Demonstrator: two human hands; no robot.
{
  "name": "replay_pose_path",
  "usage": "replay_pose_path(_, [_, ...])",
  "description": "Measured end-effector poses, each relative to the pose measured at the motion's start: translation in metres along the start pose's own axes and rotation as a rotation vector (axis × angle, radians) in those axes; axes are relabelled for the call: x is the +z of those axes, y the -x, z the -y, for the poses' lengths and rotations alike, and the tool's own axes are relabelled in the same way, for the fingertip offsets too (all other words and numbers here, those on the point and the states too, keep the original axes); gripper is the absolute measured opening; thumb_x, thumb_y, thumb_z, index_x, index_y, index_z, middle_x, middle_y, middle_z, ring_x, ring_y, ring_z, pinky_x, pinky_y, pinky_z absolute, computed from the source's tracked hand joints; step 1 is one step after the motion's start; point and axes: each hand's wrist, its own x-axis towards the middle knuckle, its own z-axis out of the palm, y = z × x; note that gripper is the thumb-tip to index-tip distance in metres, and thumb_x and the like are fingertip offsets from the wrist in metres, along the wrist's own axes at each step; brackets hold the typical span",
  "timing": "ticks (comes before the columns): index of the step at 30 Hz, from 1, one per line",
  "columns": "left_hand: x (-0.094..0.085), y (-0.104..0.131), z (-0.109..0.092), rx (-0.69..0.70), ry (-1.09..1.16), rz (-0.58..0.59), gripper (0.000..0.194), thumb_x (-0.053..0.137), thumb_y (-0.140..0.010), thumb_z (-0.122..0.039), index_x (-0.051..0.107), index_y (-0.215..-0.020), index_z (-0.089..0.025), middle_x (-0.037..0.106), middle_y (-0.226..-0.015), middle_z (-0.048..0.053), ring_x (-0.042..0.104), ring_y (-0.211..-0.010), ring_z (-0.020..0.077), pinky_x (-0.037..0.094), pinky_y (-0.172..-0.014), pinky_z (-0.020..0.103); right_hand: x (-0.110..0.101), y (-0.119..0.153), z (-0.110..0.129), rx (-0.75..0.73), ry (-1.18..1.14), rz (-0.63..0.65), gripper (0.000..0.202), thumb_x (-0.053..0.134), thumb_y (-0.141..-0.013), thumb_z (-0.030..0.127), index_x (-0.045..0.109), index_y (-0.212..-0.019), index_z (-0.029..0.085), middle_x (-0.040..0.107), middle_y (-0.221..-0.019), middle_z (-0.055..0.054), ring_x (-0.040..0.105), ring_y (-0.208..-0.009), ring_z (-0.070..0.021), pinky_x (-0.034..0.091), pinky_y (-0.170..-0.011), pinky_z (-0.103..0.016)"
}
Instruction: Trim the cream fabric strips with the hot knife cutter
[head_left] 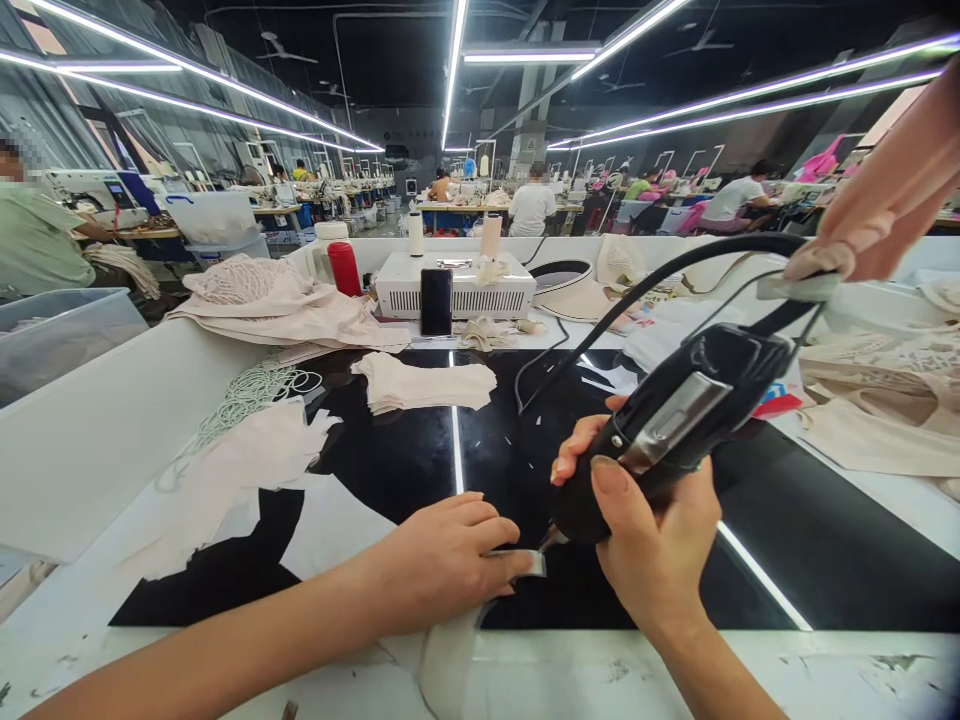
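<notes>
My right hand (664, 540) is wrapped round a black corded hand cutter (679, 410), tilted with its narrow metal tip pointing down and left. The tip is close to a small pale piece (536, 563) under the fingers of my left hand (469, 550). Those fingers are pressed together on this piece at the black work surface (600, 590); whether it is fabric or a thin plate I cannot make out. A beige fabric strip (448, 655) hangs below my left hand over the front edge.
A stack of beige cut pieces (424, 382) lies ahead. Pale fabric pieces (217, 480) and green cord (259, 395) are at left. Behind stand a white vented box (457, 290), a phone (436, 302) and a red bottle (343, 268). The cutter's cable (645, 285) arches overhead by hanging pink cloth (889, 190).
</notes>
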Motion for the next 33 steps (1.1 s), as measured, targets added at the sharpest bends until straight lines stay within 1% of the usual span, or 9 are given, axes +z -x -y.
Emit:
replay_pose_path(5, [-0.0044, 0.005, -0.0005, -0.033, 0.03, 0.03, 0.022, 0.071, -0.111, -0.027, 0.07, -0.131, -0.017, 0.072, -0.121, 0.008, 0.066, -0.101, 0.0216, 0.059, -0.098, 0.036, -0.0011, 0.0002, -0.0021, -0.007, 0.002, -0.004, 0.041, 0.09, -0.097, 0.044, 0.067, -0.127, 0.03, 0.075, -0.093, 0.003, 0.071, -0.067, -0.0146, 0.064, -0.063, -0.029])
replay_pose_path(8, [-0.0049, 0.0059, -0.0013, -0.046, 0.043, 0.023, 0.022, 0.071, -0.112, -0.027, 0.07, -0.131, -0.017, 0.072, -0.123, 0.008, 0.066, -0.101, 0.0215, 0.06, -0.097, 0.035, -0.0016, 0.0004, -0.0029, -0.006, -0.006, -0.003, 0.041, 0.091, -0.097, 0.044, 0.067, -0.127, 0.03, 0.075, -0.093, 0.003, 0.071, -0.066, -0.0143, 0.063, -0.063, -0.028])
replay_pose_path(12, [-0.0063, 0.0045, -0.002, -0.037, 0.042, 0.022, 0.024, 0.071, -0.112, -0.029, 0.071, -0.133, -0.016, 0.072, -0.125, 0.009, 0.068, -0.106, 0.0214, 0.06, -0.099, 0.035, -0.0018, 0.0006, -0.0025, -0.006, -0.002, -0.007, 0.041, 0.091, -0.096, 0.045, 0.068, -0.127, 0.03, 0.075, -0.093, 0.004, 0.071, -0.067, -0.0143, 0.063, -0.062, -0.028])
replay_pose_path(16, [-0.0079, 0.0036, -0.0019, -0.033, 0.047, 0.01, 0.021, 0.068, -0.114, -0.028, 0.071, -0.13, -0.015, 0.072, -0.122, 0.009, 0.069, -0.11, 0.0209, 0.058, -0.103, 0.032, -0.0026, 0.0, -0.0029, -0.008, 0.012, -0.019, 0.042, 0.091, -0.096, 0.046, 0.068, -0.128, 0.03, 0.076, -0.092, 0.004, 0.071, -0.067, -0.0143, 0.063, -0.064, -0.029])
replay_pose_path(21, [-0.006, 0.0075, 0.0012, -0.063, 0.086, 0.014, 0.024, 0.062, -0.117, -0.031, 0.072, -0.135, -0.017, 0.073, -0.126, 0.009, 0.069, -0.112, 0.0216, 0.058, -0.105, 0.032, -0.0016, -0.0012, -0.0043, -0.009, -0.011, -0.045, 0.042, 0.092, -0.095, 0.047, 0.07, -0.127, 0.03, 0.075, -0.091, 0.004, 0.07, -0.068, -0.0153, 0.061, -0.065, -0.031])
replay_pose_path(29, [-0.006, 0.0068, 0.0015, -0.067, 0.111, 0.004, 0.025, 0.063, -0.117, -0.028, 0.074, -0.136, -0.017, 0.073, -0.125, 0.009, 0.069, -0.11, 0.0205, 0.058, -0.105, 0.032, 0.0015, -0.0002, -0.0022, -0.001, -0.037, -0.028, 0.038, 0.09, -0.097, 0.044, 0.07, -0.126, 0.03, 0.074, -0.09, 0.004, 0.07, -0.068, -0.0148, 0.062, -0.064, -0.029])
replay_pose_path(33, [-0.0052, 0.0067, 0.0007, -0.076, 0.108, -0.002, 0.028, 0.066, -0.115, -0.031, 0.074, -0.139, -0.018, 0.073, -0.127, 0.009, 0.068, -0.111, 0.0208, 0.059, -0.107, 0.033, 0.0014, 0.0002, -0.0036, 0.004, -0.005, -0.034, 0.034, 0.088, -0.099, 0.039, 0.07, -0.127, 0.03, 0.074, -0.092, 0.004, 0.07, -0.068, -0.0148, 0.063, -0.064, -0.029])
